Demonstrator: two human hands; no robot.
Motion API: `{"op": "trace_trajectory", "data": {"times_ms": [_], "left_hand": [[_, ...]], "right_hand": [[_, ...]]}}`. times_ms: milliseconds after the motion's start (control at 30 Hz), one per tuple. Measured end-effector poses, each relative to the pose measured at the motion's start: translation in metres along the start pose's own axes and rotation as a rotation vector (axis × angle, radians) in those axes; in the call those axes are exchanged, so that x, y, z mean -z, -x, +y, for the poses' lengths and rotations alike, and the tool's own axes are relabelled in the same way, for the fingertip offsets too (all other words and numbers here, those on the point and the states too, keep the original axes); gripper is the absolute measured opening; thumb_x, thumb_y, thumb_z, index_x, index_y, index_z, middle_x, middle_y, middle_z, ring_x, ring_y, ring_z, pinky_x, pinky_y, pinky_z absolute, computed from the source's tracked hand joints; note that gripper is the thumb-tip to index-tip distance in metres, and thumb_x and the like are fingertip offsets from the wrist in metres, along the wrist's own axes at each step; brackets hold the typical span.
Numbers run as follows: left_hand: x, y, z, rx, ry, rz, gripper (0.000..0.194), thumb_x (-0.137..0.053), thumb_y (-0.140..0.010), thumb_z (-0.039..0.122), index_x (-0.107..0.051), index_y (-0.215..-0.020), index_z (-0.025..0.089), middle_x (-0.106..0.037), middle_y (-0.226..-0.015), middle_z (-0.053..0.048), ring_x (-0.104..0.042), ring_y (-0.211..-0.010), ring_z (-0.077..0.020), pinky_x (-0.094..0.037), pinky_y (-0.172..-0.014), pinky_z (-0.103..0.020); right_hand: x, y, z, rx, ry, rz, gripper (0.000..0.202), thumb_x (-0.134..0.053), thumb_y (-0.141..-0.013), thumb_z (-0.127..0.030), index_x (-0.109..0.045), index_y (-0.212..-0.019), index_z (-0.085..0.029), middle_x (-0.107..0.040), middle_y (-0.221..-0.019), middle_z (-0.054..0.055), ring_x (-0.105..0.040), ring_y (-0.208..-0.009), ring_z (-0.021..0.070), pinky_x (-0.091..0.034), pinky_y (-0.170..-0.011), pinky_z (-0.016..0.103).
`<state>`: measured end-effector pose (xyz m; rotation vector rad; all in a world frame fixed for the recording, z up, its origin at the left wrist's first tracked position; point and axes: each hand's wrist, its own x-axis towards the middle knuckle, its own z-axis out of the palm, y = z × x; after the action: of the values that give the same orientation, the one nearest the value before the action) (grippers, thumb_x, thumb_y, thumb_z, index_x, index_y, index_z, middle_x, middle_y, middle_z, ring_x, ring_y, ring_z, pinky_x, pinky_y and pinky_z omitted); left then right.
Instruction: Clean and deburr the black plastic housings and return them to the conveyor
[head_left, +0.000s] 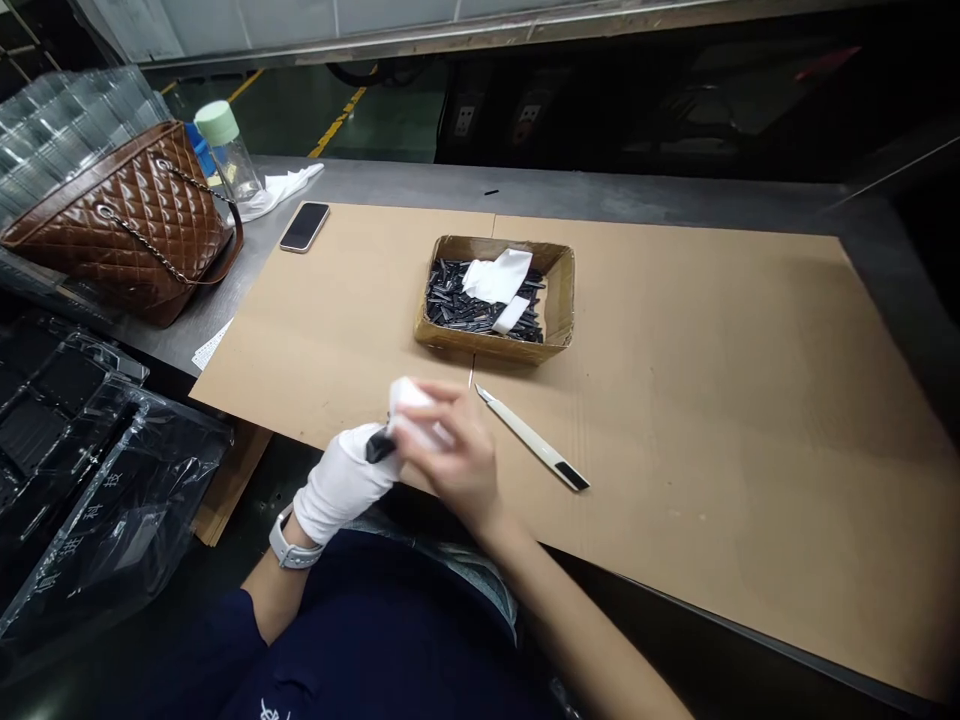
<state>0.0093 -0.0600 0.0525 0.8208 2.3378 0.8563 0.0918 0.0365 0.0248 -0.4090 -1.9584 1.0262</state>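
Below the middle of the frame, slightly left, holds a black part [380,446] in the gloved left hand [356,475], closed round it, with a dark end showing at the finger side, next to the right hand [457,455]. Just above the part, grips a white pad [405,395] in the bare right hand, pinched narrow between thumb and fingers. Shows motion blur over pad and fingertips; cannot tell touching from just apart between pad and part.

Just right of the right hand, shows a knife [529,435] on the cardboard [712,380], tip toward the upper left, near the fingers: the closest thing in the way. Above the hands, near the middle of the frame, shows a box [487,347] with many small black pieces [450,310], and on them white paper [499,277] and a white block [511,315]. Toward the upper left, shows a phone [304,227] on the cardboard's corner, then a bottle [236,170] and a brown bag [127,225] on the metal table [390,185], well apart from the hands.
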Motion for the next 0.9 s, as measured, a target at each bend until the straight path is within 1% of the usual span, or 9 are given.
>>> {"op": "trace_trajectory", "data": {"times_ms": [100,167,300,367,500,567,633,733,900], "left_hand": [[-0.002,0.003,-0.008,-0.268,0.16,-0.024,0.013,-0.058,-0.081,0.022,-0.07,-0.085,0.017,-0.069,-0.072,-0.003,-0.064,-0.066,-0.0152,-0.052,-0.068,-0.023],[-0.003,0.004,-0.011,-0.357,0.217,-0.019,0.013,-0.061,-0.081,0.025,-0.07,-0.086,0.018,-0.072,-0.079,-0.004,-0.067,-0.069,-0.0162,-0.053,-0.066,-0.023],[-0.005,0.003,-0.008,-0.295,0.37,-0.021,0.021,-0.062,-0.081,0.03,-0.069,-0.097,0.019,-0.073,-0.093,-0.005,-0.069,-0.084,-0.019,-0.054,-0.079,-0.028],[-0.004,0.003,-0.005,-0.245,0.498,-0.033,0.025,-0.065,-0.079,0.033,-0.069,-0.099,0.019,-0.073,-0.098,-0.005,-0.069,-0.089,-0.0199,-0.055,-0.084,-0.029],[-0.001,0.002,-0.006,-0.14,0.656,-0.075,0.03,-0.072,-0.072,0.036,-0.07,-0.096,0.017,-0.074,-0.096,-0.005,-0.069,-0.09,-0.0209,-0.055,-0.085,-0.031],[0.001,0.002,-0.009,-0.116,0.698,-0.118,0.034,-0.073,-0.071,0.035,-0.069,-0.1,0.018,-0.073,-0.099,-0.005,-0.069,-0.093,-0.0213,-0.055,-0.088,-0.032],[0.002,0.0,-0.012,-0.121,0.715,-0.159,0.036,-0.073,-0.072,0.034,-0.069,-0.103,0.019,-0.073,-0.103,-0.005,-0.068,-0.097,-0.0216,-0.053,-0.092,-0.033],[0.003,-0.002,-0.014,-0.159,0.698,-0.183,0.033,-0.072,-0.073,0.034,-0.069,-0.103,0.02,-0.071,-0.107,-0.006,-0.066,-0.102,-0.0215,-0.05,-0.097,-0.034],[0.0,-0.002,-0.01,-0.154,0.673,-0.269,0.028,-0.069,-0.075,0.032,-0.07,-0.1,0.019,-0.071,-0.108,-0.006,-0.065,-0.102,-0.0213,-0.048,-0.096,-0.034]], "right_hand": [[0.003,-0.004,0.003,-0.109,-0.009,0.075,0.005,-0.061,-0.082,-0.023,-0.066,-0.082,-0.024,-0.061,-0.095,0.005,-0.06,-0.093,0.0201,-0.051,-0.081,0.038],[0.006,-0.005,0.005,-0.109,-0.027,0.076,0.005,-0.061,-0.082,-0.025,-0.066,-0.084,-0.024,-0.061,-0.097,0.006,-0.059,-0.097,0.0208,-0.049,-0.085,0.039],[0.012,-0.007,0.013,-0.266,-0.131,0.086,0.015,-0.061,-0.083,-0.039,-0.065,-0.088,-0.025,-0.061,-0.101,0.006,-0.058,-0.1,0.0219,-0.046,-0.088,0.041],[0.014,-0.009,0.018,-0.374,-0.24,0.163,0.025,-0.058,-0.082,-0.047,-0.062,-0.095,-0.026,-0.061,-0.104,0.005,-0.058,-0.101,0.0222,-0.046,-0.087,0.04],[0.021,-0.012,0.025,-0.581,-0.455,0.395,0.043,-0.049,-0.08,-0.063,-0.056,-0.104,-0.027,-0.058,-0.103,0.004,-0.058,-0.087,0.0191,-0.048,-0.069,0.032],[0.024,-0.01,0.026,-0.637,-0.507,0.386,0.047,-0.052,-0.076,-0.066,-0.055,-0.102,-0.027,-0.058,-0.101,0.005,-0.059,-0.082,0.0186,-0.048,-0.064,0.03],[0.026,-0.003,0.026,-0.618,-0.542,0.29,0.047,-0.059,-0.073,-0.065,-0.055,-0.1,-0.027,-0.06,-0.101,0.005,-0.06,-0.087,0.0202,-0.049,-0.07,0.032],[0.028,0.007,0.019,-0.462,-0.541,0.161,0.035,-0.064,-0.075,-0.054,-0.056,-0.097,-0.028,-0.062,-0.105,0.004,-0.059,-0.101,0.0222,-0.047,-0.084,0.037],[0.024,0.004,-0.01,-0.122,-0.195,0.028,0.017,-0.069,-0.076,-0.031,-0.06,-0.09,-0.028,-0.058,-0.112,0.005,-0.056,-0.105,0.022,-0.045,-0.091,0.042]]}}
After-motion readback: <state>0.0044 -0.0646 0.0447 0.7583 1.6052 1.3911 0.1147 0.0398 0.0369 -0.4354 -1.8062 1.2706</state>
